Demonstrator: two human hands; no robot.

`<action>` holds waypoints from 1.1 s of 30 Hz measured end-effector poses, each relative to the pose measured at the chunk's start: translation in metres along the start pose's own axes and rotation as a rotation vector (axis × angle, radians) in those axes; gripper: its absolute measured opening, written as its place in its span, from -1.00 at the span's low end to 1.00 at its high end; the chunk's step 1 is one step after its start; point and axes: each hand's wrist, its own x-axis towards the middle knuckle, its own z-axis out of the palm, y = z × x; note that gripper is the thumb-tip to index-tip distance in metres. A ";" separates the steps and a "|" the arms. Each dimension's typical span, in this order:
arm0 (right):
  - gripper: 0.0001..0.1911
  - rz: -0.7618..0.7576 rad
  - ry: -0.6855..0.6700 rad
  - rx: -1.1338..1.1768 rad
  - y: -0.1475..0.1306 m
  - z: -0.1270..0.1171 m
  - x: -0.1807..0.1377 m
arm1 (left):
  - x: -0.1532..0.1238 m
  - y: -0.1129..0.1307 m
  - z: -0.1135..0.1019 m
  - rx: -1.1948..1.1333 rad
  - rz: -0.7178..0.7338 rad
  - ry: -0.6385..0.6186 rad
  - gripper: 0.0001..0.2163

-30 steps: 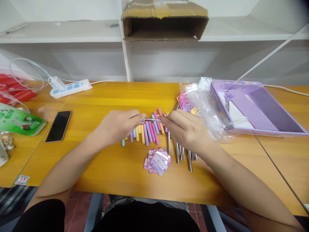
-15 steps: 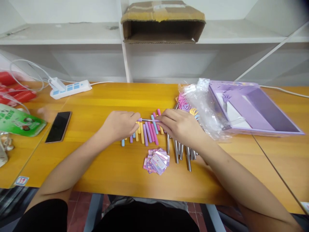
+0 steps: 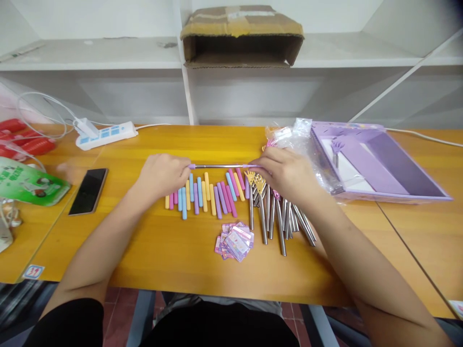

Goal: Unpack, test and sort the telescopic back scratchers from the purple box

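Observation:
Between my two hands a telescopic back scratcher (image 3: 219, 166) stretches level above the table, its thin metal rod drawn out long. My left hand (image 3: 164, 174) is closed around its purple handle end. The purple end at the other side is pinched in my right hand (image 3: 284, 168), which hides most of it. Below the rod lies a row of coloured handle sleeves (image 3: 219, 199) in yellow, blue, purple and pink. Under and beside my right hand are several back scratchers with metal tubes (image 3: 281, 229) and coloured claw heads. A small pile of printed cards (image 3: 237, 241) lies nearer to me.
A purple box (image 3: 383, 193) holds one purple scratcher at the right, with clear plastic bags (image 3: 321, 164) beside it. On the left are a phone (image 3: 88, 191), a power strip (image 3: 106, 135), a green packet (image 3: 32, 182) and red items (image 3: 25, 140). A cardboard box (image 3: 242, 36) sits on the shelf.
My hands have moved apart, the left one leftward and the right one slightly rightward and up. The rod between them has lengthened, uncovering more of the sleeves and scratchers.

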 end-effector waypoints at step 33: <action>-0.68 0.643 -0.338 -0.039 0.149 -0.046 -0.059 | 0.004 -0.127 0.016 0.044 -0.048 0.127 -0.60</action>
